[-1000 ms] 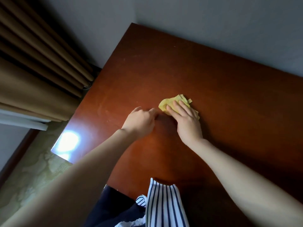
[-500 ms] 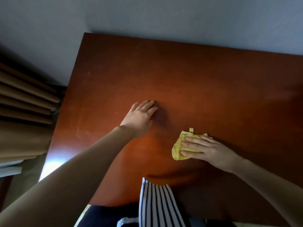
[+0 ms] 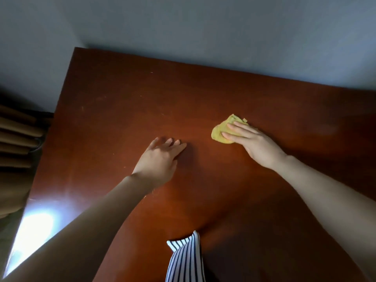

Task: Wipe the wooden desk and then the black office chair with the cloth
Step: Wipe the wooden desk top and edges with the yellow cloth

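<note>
Item 1, cloth [image 3: 220, 133]: yellow, bunched into a small wad, lying on the wooden worktop [image 3: 122, 102] right of centre, under the fingers of the right hand [image 3: 258, 145]. Right hand: released, fingers straight and laid flat over the cloth, pressing it to the wood; no curl round it shows, thumb hidden. Left hand [image 3: 160, 157]: released, palm down, fingers spread on the bare worktop, apart from the cloth. Change over the last 1 s: the cloth sat just beside the left hand, was then drawn toward the person's body and rightward, and now lies farther out again, right of the left fingertips; the left hand has kept its place as a brace. Reading: a looping wipe stroke appears under way over the middle of the worktop, so step 1 of 2 is in progress; the far strip along the wall [image 3: 203, 27], the left edge and the right end probably remain to be covered, with faint smears and specks showing on the left half. Black office chair: not in view, step 2 not yet begun. Surroundings: brown pleated curtain [image 3: 18, 139] at the left, beside the worktop's far corner; bright glare [image 3: 34, 226] on the near left corner; striped garment [image 3: 186, 259] hanging over the near edge. Obstructions: the planted left hand lies in the line of any leftward pass and would need lifting; the garment overhangs the near edge
</note>
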`<state>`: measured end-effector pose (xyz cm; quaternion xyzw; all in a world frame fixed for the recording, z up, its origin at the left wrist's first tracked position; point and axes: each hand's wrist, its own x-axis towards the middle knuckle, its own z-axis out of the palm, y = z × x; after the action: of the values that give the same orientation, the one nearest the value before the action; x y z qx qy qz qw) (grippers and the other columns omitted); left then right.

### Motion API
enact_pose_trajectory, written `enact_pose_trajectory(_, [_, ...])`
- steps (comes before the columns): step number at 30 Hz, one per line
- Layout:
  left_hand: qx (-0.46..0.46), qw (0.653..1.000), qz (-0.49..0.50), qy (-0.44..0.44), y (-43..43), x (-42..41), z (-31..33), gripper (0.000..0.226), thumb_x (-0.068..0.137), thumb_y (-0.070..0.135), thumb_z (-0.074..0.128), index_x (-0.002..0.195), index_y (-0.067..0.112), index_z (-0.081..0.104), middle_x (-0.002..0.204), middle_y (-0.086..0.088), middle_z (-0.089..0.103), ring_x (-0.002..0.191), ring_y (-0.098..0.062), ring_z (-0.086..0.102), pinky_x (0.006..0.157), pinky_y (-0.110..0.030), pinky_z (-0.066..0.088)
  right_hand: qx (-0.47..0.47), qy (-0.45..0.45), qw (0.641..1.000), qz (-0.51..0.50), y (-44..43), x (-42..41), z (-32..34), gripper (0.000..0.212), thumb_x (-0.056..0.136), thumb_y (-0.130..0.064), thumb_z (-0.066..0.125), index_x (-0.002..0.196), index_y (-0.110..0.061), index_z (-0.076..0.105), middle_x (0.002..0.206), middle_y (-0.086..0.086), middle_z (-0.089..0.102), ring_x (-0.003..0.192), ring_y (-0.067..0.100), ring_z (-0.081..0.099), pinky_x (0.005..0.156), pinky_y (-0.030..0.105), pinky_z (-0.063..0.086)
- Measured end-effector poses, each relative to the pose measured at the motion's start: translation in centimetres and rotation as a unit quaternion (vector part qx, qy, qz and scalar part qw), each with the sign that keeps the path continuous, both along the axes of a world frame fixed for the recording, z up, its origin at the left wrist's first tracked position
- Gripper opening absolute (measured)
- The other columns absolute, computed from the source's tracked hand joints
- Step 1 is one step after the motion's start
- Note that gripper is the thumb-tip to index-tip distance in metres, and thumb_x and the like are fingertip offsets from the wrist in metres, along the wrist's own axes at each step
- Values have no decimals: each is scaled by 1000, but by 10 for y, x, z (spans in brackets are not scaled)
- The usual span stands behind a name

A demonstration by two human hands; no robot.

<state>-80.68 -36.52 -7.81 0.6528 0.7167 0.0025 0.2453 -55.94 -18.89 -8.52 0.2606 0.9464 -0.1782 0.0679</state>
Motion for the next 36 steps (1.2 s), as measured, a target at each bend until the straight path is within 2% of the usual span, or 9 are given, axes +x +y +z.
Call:
enact_pose_trajectory(4, [-2,1000,-1,21,6,1,-1,58,99,25,33,151,31,8,155,5,25,144,-13,15,118,-33,-2,2,22,997,-71,41,-60,-7,56,96,8,40,143,-22,36,153,3,28,144,19,18,115,46,22])
enact_pose_trajectory(10, [-5,1000,10,22,10,-3,4,58,99,26,34,150,31,8,154,-1,29,137,-12,33,115,-36,-8,44,27,989,-141,70,-166,-19,59,95,6,34,147,-21,31,156,9,23,144,24,16,116,36,18])
enact_pose_trajectory(13, [-2,999,0,34,10,-3,5,59,98,27,34,151,30,8,153,0,30,138,-11,32,114,-37,-11,48,34,991,-121,61,-203,-23,58,94,4,34,147,-20,31,155,9,23,144,26,16,117,33,14])
enact_pose_trajectory(17, [-14,999,-11,40,9,-2,5,60,98,28,33,151,29,6,155,4,26,142,-11,23,114,-39,-11,27,54,998,-21,32,-221,-24,61,92,7,37,144,-24,36,155,7,24,144,24,17,116,37,16])
enact_pose_trajectory(21, [-34,999,-13,36,9,-2,6,61,97,27,34,151,30,6,156,6,22,144,-10,16,115,-41,-8,3,81,995,65,-1,-201,-26,60,93,9,38,142,-28,40,153,0,29,144,19,19,116,36,15])
enact_pose_trajectory(26, [-71,996,-27,47,11,-6,11,61,96,31,36,150,33,8,157,4,20,143,-11,19,115,-44,-10,-17,76,992,99,-17,-148,-28,68,90,13,41,141,-31,41,153,-6,30,143,14,19,117,37,13])
enact_pose_trajectory(31, [-116,990,-38,73,17,-5,18,55,99,37,28,150,36,6,157,-1,18,140,-15,30,116,-41,-7,13,91,996,11,-19,-72,-26,59,93,10,41,137,-28,48,149,-3,37,142,15,24,110,29,9])
enact_pose_trajectory(34, [-127,989,-33,72,18,-4,20,56,100,37,28,150,35,4,158,-3,16,141,-16,28,116,-40,-6,40,92,993,-60,-10,-34,-26,59,91,10,43,137,-26,49,148,-1,39,141,17,26,112,38,15])
enact_pose_trajectory(36, [-130,989,-28,67,17,-3,20,59,99,37,32,150,34,3,158,-3,15,142,-16,24,117,-39,-4,56,99,986,-122,0,-16,-25,62,88,15,43,136,-23,50,146,3,42,140,22,30,113,46,26])
